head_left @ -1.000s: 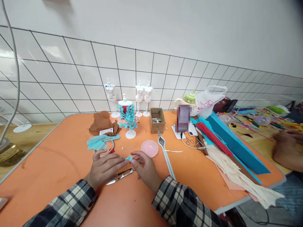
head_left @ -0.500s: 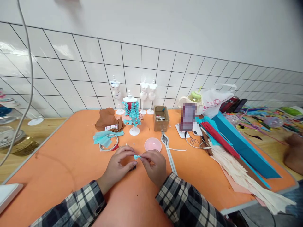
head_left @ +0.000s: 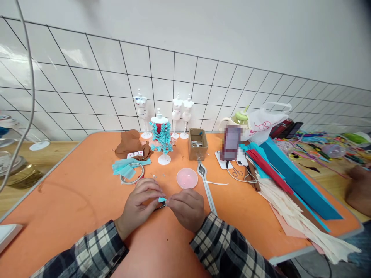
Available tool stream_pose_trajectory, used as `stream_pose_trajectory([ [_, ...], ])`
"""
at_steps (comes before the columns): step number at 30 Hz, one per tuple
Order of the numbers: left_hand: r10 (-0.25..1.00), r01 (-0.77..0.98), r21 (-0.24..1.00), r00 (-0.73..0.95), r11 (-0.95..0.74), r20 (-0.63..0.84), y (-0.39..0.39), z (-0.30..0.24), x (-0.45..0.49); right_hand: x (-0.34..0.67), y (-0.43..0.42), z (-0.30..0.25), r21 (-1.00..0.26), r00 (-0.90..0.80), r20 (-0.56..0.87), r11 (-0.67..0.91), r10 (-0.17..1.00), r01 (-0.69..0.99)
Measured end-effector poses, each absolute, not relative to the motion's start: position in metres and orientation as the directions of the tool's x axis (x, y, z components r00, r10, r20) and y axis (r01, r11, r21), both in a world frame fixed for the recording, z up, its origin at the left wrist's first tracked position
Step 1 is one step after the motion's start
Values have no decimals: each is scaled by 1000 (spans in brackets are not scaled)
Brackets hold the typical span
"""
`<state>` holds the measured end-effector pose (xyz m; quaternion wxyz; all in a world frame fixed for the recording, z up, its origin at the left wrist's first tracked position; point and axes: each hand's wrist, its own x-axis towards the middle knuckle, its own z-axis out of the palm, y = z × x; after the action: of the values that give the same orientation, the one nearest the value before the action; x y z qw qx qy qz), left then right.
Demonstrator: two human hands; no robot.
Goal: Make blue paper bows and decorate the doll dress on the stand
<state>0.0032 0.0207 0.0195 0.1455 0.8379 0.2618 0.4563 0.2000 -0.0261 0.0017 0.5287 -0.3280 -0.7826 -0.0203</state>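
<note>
My left hand (head_left: 140,205) and my right hand (head_left: 185,209) meet over the orange table (head_left: 72,193), both pinching a small folded piece of turquoise crepe paper (head_left: 162,199) between their fingertips. Metal thread snips (head_left: 160,206) lie on the table just under the fingers, mostly hidden. A pink round dish (head_left: 187,178) sits just beyond my right hand. Farther back stands a small white mannequin (head_left: 162,137) dressed in turquoise paper ruffles.
Three bare white mannequins (head_left: 178,114) stand by the tiled wall. Brown paper (head_left: 131,143), a turquoise strip with a tape ring (head_left: 130,170), a cardboard box (head_left: 197,144), a phone on a stand (head_left: 232,143), scissors (head_left: 237,172) and paper sheets (head_left: 290,181) surround them. Another person's hand (head_left: 359,189) rests at right.
My hands have drawn closer together and a little toward me, still pinching the turquoise piece. The snips are now mostly covered by my fingers. The view shifted slightly.
</note>
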Motion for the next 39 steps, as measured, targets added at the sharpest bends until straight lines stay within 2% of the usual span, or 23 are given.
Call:
stream_pose_trajectory([
  [5,369,429,185,399,-884,839,16,24,-6,200,-27,3,-252,-201,891,811,407,528],
  [8,301,456,90,415,-885,859,16,24,-9,196,-27,9,-282,-183,894,831,409,479],
  [11,338,414,141,452,-899,826,17,23,-5,192,-26,13,-513,-78,806,758,586,403],
  [14,501,335,374,525,-865,688,19,22,1,188,-23,10,-784,25,579,548,815,292],
  [17,651,295,604,538,-740,535,21,20,6,187,-20,5,-872,50,441,414,896,260],
  [19,689,293,649,509,-702,516,22,18,8,187,-19,2,-872,51,427,396,903,286],
  [24,683,343,598,471,-725,558,23,13,8,187,-21,2,-848,15,443,414,896,332],
  [28,632,411,480,487,-775,602,23,13,7,186,-23,4,-801,-13,495,462,869,382],
  [32,583,440,386,543,-811,605,23,16,9,186,-21,2,-782,17,499,442,866,440],
  [36,585,448,380,557,-810,590,24,14,11,186,-17,2,-853,53,429,385,902,352],
  [39,627,437,450,514,-779,586,25,11,11,186,-16,1,-946,78,283,265,956,189],
])
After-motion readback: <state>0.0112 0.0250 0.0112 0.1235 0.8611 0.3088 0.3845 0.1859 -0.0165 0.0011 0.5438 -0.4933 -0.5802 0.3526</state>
